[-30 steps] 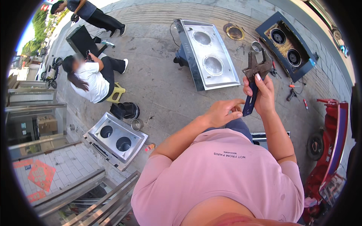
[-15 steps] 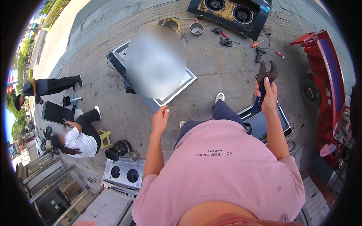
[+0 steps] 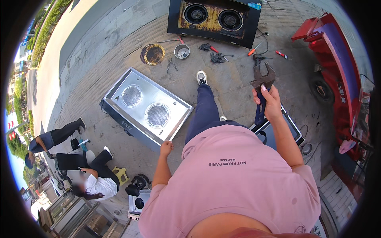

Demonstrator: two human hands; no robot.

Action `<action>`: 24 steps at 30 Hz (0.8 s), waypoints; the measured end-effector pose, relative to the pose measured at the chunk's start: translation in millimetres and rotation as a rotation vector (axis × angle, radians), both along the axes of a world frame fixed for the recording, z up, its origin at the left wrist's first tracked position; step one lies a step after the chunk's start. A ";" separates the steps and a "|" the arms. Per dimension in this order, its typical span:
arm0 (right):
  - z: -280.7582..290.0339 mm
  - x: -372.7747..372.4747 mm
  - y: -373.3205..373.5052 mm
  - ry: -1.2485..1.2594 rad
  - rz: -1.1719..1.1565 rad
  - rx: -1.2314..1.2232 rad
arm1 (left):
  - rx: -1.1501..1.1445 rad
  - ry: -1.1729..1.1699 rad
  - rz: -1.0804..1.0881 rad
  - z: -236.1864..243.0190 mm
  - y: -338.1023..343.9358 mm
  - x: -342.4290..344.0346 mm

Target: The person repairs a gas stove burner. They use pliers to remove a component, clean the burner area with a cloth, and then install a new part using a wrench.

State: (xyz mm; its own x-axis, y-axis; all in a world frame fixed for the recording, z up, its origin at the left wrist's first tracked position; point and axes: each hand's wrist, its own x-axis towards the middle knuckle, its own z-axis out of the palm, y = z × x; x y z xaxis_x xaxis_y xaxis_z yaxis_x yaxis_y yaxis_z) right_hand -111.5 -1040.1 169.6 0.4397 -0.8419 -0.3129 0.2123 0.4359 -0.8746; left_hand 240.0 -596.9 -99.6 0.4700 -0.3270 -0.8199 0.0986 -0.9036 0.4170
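Observation:
My right hand point(image 3: 269, 101) grips an adjustable wrench point(image 3: 260, 79) with worn metal jaws and a dark blue handle, held upright at my right side. My left hand point(image 3: 166, 146) hangs with curled fingers and nothing visible in it, near the lower corner of a silver range hood point(image 3: 147, 97) with two round mesh filters, which lies on the paving. My leg in dark trousers point(image 3: 206, 103) is stretched forward to the right of that hood. A second, dark-panelled appliance with a silver frame point(image 3: 291, 127) lies beside my right leg, partly hidden by my body.
A greasy dark hood point(image 3: 213, 20), round pan point(image 3: 182, 51), grimy ring point(image 3: 152, 54) and scattered tools point(image 3: 217, 57) lie ahead. A red vehicle point(image 3: 337, 91) stands right. At left, a standing person point(image 3: 51, 139) and a seated one point(image 3: 99, 184) handle a black panel point(image 3: 71, 161).
My left hand has dropped away from the wrench, which stays in my right hand. The view has turned and moved forward, and my foot now shows ahead beside the silver hood.

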 end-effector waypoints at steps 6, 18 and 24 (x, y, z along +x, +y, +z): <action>-27.5 42.8 -125.1 0.127 -0.125 -0.001 | -0.002 0.007 -0.022 -33.6 -197.9 97.8; -55.3 90.7 -292.4 0.253 -0.245 0.232 | -0.428 -0.264 -0.750 63.9 -658.4 157.3; -115.8 71.7 -383.0 0.285 -0.119 0.332 | -0.419 -0.311 -1.016 7.6 -721.7 122.6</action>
